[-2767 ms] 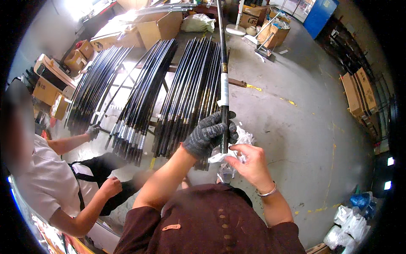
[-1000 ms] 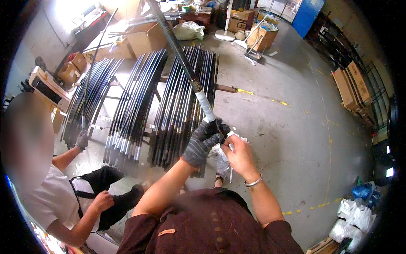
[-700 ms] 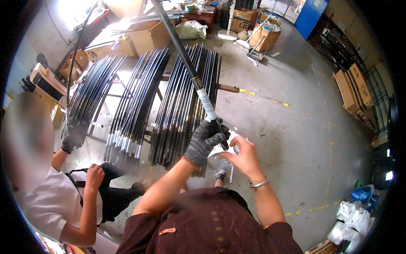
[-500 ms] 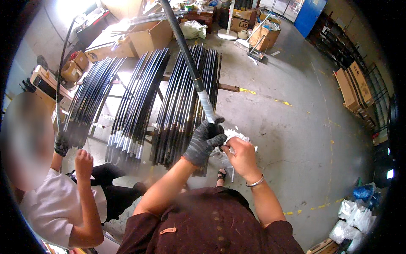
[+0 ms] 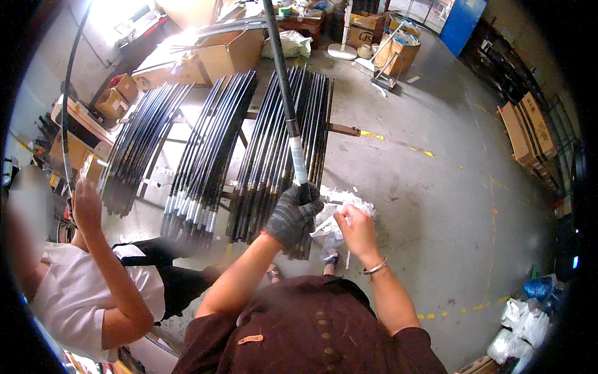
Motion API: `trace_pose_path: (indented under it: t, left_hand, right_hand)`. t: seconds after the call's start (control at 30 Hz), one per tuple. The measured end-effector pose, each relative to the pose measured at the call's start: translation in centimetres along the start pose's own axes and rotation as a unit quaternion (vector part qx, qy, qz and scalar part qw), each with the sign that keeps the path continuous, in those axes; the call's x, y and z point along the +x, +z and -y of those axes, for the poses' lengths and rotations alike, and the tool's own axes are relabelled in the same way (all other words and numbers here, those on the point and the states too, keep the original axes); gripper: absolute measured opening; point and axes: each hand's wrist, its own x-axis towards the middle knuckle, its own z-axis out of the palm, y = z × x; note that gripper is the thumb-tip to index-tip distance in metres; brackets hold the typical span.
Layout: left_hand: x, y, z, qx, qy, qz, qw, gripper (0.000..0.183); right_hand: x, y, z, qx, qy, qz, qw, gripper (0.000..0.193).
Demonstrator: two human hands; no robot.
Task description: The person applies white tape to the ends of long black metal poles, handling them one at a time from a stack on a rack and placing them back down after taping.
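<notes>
My left hand [image 5: 291, 215], in a dark grey knit glove, is closed round the lower part of a long black pole [image 5: 283, 84]. The pole rises away from me, past the top of the view. Just above the glove, a pale whitish band [image 5: 298, 159] wraps the pole. My bare right hand [image 5: 358, 232], with a bangle at the wrist, is a short way right of the glove. Its thumb and forefinger are pinched together; what they hold, if anything, is hard to make out against the white scraps [image 5: 333, 215] heaped below and behind it.
Several rows of dark poles [image 5: 212, 143] lie on a metal rack [image 5: 341, 129] ahead. At the left, a co-worker in a light shirt [image 5: 81, 293] holds another thin pole [image 5: 67, 106]. Cardboard boxes [image 5: 233, 53] stand behind the rack; plastic-wrapped bundles [image 5: 520, 318] are at lower right.
My pole stands a little more upright, and dark pole now shows between band and glove. My right hand has drawn slightly away from the glove. The co-worker's bare hand has risen to their pole.
</notes>
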Motion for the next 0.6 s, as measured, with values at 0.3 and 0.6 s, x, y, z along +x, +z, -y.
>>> trace_pose_path:
  t: [0.3,0.6]
  left_hand:
    - [-0.8,-1.8,-0.3,-0.073,-0.046,0.14,0.986,0.021]
    - [-3.2,-1.5,-1.0,-0.102,-0.146,0.168,0.97,0.028]
  right_hand:
    - [-0.1,1.1,-1.7,-0.034,0.002,-0.025,0.999,0.018]
    - [-0.3,2.1,-4.0,-0.054,0.026,0.011,0.998,0.021]
